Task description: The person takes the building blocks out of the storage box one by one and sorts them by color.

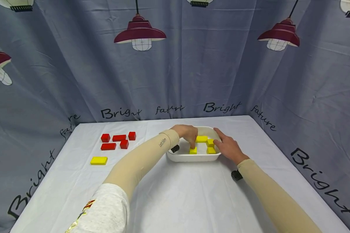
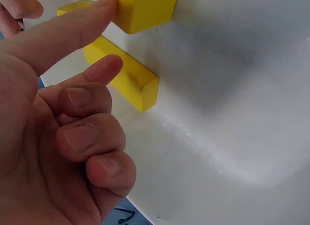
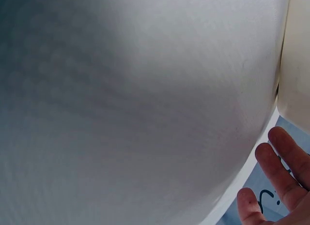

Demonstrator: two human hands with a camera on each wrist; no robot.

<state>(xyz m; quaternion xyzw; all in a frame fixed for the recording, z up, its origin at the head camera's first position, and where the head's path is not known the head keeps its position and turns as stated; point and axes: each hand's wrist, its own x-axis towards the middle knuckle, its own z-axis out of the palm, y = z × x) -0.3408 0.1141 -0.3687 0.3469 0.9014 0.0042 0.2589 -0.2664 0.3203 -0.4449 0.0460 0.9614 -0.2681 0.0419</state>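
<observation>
1. The left hand [image 1: 186, 131] was inside the white tray [image 1: 196, 158]. One straight finger touched a yellow block [image 1: 193, 151] near the tray's left wall. The left wrist view showed another digit extended apart from this block, and three more curled inward; no pinch was visible.
2. The right hand [image 1: 230, 149] lay at the tray's right rim. Its fingers were released, rather straight, and in the right wrist view three of them were spread. The thumb reached over the rim; whether it pressed anything could not be told.
3. Also inside the tray were a long yellow block [image 1: 201, 139] at the far side and two short yellow blocks [image 1: 211, 150] at the right, one behind the other.
4. On the white tablecloth [image 1: 175, 194], well apart to the left, lay five red blocks [image 1: 108, 147] and, nearer to the person, one yellow bar [image 1: 99, 160].
5. Beige sleeves [image 1: 275, 195] covered both forearms. Behind the table hung a grey-blue curtain [image 1: 175, 74] with printed lamps.
</observation>
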